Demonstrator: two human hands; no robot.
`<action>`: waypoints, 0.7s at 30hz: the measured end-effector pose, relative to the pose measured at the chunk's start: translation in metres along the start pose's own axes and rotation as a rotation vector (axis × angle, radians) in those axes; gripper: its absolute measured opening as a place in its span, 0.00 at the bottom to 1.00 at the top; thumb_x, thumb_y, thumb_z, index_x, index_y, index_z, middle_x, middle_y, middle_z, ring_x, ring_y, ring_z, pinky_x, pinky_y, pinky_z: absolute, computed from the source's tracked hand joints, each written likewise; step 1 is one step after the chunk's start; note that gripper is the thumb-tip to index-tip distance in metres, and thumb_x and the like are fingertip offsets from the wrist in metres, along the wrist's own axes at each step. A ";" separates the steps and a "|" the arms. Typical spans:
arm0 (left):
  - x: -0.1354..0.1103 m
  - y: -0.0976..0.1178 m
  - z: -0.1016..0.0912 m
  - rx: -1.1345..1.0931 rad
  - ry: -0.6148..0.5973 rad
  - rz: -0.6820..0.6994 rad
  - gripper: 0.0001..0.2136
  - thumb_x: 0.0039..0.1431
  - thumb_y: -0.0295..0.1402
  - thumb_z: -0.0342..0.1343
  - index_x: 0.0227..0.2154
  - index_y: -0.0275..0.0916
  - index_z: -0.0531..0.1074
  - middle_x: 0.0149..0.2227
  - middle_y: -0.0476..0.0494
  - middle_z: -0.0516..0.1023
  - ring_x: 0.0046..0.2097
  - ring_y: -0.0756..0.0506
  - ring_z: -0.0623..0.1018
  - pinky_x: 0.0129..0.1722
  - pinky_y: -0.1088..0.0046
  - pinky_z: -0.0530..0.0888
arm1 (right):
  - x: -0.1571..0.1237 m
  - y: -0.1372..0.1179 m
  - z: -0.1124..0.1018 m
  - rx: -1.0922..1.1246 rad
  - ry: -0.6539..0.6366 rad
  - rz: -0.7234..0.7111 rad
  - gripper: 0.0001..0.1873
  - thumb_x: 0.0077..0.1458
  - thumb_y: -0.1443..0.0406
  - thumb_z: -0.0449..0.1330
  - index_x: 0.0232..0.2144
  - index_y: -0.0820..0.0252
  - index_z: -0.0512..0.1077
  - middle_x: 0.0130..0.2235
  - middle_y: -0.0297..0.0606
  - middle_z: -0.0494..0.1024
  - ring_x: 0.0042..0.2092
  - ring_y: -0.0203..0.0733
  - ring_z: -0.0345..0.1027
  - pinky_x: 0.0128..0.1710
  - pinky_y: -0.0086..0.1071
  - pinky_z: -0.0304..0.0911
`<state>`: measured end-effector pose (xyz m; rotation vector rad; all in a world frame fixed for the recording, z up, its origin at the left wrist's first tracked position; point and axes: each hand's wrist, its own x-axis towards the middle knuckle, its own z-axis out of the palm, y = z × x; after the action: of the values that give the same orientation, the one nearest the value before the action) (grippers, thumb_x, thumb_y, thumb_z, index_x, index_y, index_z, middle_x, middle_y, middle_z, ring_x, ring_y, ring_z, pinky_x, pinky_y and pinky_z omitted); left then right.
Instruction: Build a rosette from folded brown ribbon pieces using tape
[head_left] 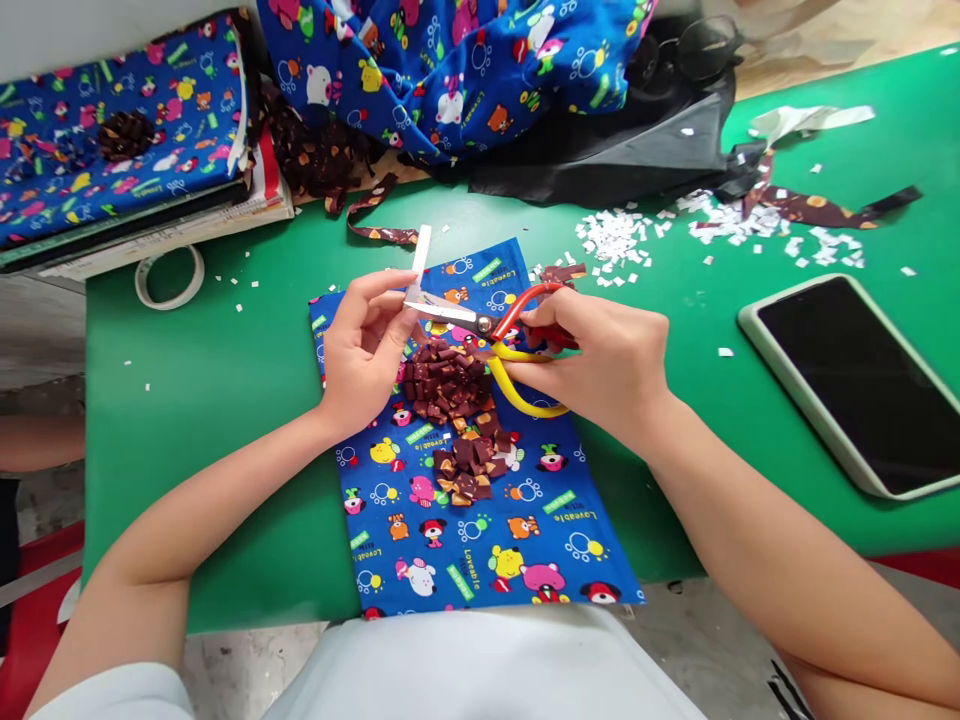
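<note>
My left hand (pixel 367 340) pinches a narrow white strip (pixel 420 258) that stands upright between its fingers. In my right hand (pixel 600 360) are scissors (pixel 487 330) with one red and one yellow handle. Their blades are slightly apart and point left at the base of the strip. Both hands hover over a blue cartoon-print cloth (pixel 465 540) spread on the green table (pixel 217 370). A heap of small brown cut pieces (pixel 450 400) lies on the cloth just under the scissors.
A phone (pixel 855 380) lies screen up at the right. White paper bits (pixel 622 240) and brown strips (pixel 810 208) are scattered at the back right. A tape roll (pixel 169 277) sits at the left, with more blue print fabric (pixel 450 70) and black cloth (pixel 615 150) behind.
</note>
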<state>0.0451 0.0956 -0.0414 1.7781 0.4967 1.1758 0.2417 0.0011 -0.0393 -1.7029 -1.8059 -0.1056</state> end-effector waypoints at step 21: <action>-0.001 0.005 0.002 0.042 0.045 -0.043 0.08 0.65 0.31 0.53 0.44 0.48 0.73 0.32 0.53 0.79 0.29 0.54 0.80 0.31 0.79 0.79 | 0.002 0.004 -0.008 -0.112 -0.135 0.039 0.18 0.54 0.52 0.57 0.19 0.56 0.66 0.18 0.32 0.69 0.22 0.35 0.62 0.20 0.29 0.50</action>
<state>0.0454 0.0913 -0.0379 1.7714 0.5868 1.1857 0.2486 -0.0002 -0.0331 -1.8619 -1.8951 -0.0775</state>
